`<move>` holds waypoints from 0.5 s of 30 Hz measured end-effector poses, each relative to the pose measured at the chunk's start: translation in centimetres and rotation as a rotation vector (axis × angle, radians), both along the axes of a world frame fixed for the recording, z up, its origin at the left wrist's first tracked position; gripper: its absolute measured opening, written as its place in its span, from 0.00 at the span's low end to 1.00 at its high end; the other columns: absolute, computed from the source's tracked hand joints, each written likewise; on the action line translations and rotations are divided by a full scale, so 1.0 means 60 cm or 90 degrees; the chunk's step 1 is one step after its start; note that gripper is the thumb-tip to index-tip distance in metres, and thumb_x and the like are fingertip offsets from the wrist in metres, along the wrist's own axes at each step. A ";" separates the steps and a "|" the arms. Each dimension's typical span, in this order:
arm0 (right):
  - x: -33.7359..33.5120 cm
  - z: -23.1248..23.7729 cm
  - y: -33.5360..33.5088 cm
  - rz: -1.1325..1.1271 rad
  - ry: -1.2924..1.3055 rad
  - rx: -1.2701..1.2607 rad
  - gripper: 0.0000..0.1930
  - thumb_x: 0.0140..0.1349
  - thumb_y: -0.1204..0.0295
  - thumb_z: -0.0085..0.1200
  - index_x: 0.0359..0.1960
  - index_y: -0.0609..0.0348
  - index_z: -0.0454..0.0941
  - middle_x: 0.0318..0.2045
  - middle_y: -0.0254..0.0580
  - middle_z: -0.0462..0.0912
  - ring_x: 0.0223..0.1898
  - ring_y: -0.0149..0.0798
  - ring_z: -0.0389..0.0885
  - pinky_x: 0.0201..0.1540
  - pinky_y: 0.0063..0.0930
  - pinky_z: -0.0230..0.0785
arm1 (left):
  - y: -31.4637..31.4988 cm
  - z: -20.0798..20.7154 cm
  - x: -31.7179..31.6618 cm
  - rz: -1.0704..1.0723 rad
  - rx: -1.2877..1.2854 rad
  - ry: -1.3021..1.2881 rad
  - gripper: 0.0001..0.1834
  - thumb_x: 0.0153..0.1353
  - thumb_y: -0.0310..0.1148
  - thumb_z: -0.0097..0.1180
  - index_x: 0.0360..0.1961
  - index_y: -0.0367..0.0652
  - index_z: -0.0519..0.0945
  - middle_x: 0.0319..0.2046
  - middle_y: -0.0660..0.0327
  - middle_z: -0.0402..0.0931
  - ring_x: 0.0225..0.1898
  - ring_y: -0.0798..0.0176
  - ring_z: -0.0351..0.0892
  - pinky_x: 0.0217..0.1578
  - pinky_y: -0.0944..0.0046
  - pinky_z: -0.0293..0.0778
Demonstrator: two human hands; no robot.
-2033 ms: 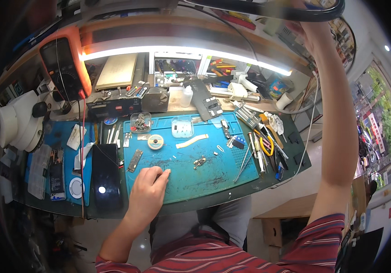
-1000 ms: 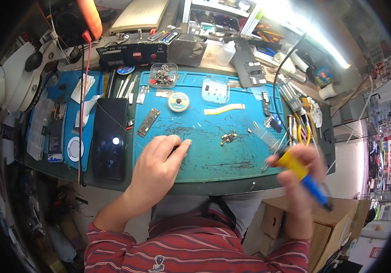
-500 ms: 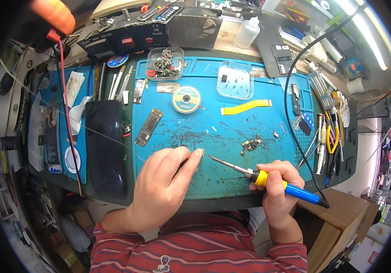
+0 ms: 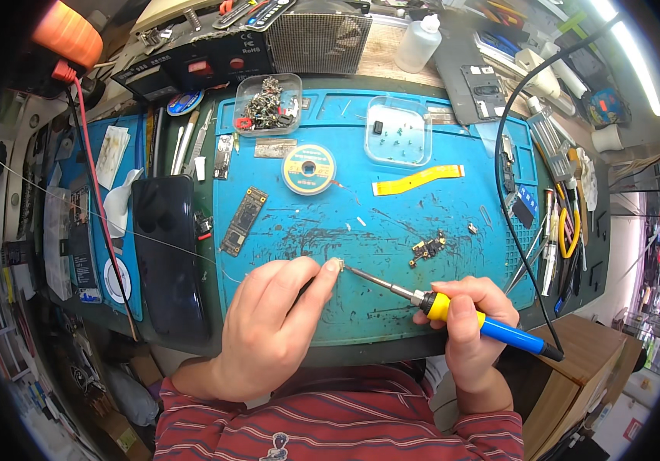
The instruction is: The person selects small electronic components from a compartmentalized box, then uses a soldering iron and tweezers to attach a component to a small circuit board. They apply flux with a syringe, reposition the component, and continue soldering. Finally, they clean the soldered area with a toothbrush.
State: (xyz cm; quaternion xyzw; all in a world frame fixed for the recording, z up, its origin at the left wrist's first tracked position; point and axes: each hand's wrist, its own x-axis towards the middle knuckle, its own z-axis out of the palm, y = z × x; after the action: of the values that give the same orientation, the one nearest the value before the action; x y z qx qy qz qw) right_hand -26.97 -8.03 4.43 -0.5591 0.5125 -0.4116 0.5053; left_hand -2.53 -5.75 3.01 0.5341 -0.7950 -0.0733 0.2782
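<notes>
Bottle, translucent white (image 4: pixel 418 48), top, right of centre. Orange-cased device (image 4: pixel 72 34), upper left. Phone, black-faced (image 4: pixel 170 257), left. Tub, clear plastic, square (image 4: pixel 298 94), holding small metal parts, upper centre-left. Pliers, yellow-handled (image 4: pixel 576 230), right. Cabinet, wooden (image 4: pixel 595 349), lower right.

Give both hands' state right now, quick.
Left hand: closed, pinching a tiny part at the fingertips.
Right hand: closed, holding a yellow-and-blue soldering iron.
</notes>
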 end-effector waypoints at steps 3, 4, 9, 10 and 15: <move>-0.001 0.001 0.000 0.005 0.000 0.002 0.11 0.70 0.70 0.58 0.43 0.65 0.86 0.29 0.43 0.88 0.30 0.29 0.84 0.33 0.23 0.75 | 0.001 -0.001 0.000 0.001 0.001 0.003 0.23 0.50 0.21 0.64 0.51 0.33 0.85 0.45 0.58 0.76 0.46 0.56 0.77 0.45 0.59 0.75; -0.001 0.001 0.000 0.007 0.000 0.002 0.11 0.70 0.70 0.58 0.43 0.65 0.86 0.29 0.43 0.88 0.30 0.29 0.84 0.33 0.24 0.75 | 0.001 -0.001 0.000 0.002 0.002 0.004 0.23 0.50 0.21 0.64 0.51 0.33 0.85 0.45 0.58 0.76 0.46 0.56 0.76 0.45 0.59 0.75; -0.001 0.001 0.000 0.011 0.003 -0.004 0.10 0.70 0.70 0.58 0.43 0.65 0.86 0.29 0.43 0.88 0.29 0.30 0.84 0.33 0.24 0.75 | 0.002 -0.001 0.002 -0.002 0.000 -0.003 0.23 0.50 0.21 0.64 0.51 0.32 0.85 0.45 0.58 0.76 0.46 0.56 0.76 0.46 0.60 0.75; -0.001 0.000 0.001 0.010 0.001 -0.007 0.10 0.70 0.70 0.58 0.43 0.65 0.86 0.29 0.43 0.88 0.29 0.30 0.84 0.33 0.24 0.75 | 0.001 -0.001 0.001 -0.004 0.000 -0.004 0.23 0.50 0.22 0.64 0.51 0.32 0.85 0.45 0.58 0.76 0.46 0.56 0.76 0.45 0.60 0.75; -0.001 0.002 0.000 0.011 0.010 -0.009 0.10 0.69 0.70 0.58 0.43 0.65 0.86 0.29 0.43 0.88 0.29 0.30 0.84 0.33 0.24 0.74 | 0.001 0.000 0.001 -0.004 -0.005 -0.005 0.23 0.50 0.22 0.64 0.51 0.32 0.85 0.45 0.58 0.76 0.46 0.57 0.76 0.45 0.60 0.75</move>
State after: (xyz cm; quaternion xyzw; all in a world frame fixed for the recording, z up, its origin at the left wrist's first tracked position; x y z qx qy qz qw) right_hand -27.04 -8.02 4.55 -0.5701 0.5085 -0.4065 0.5012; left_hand -2.46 -5.71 2.99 0.5309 -0.7980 -0.0691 0.2768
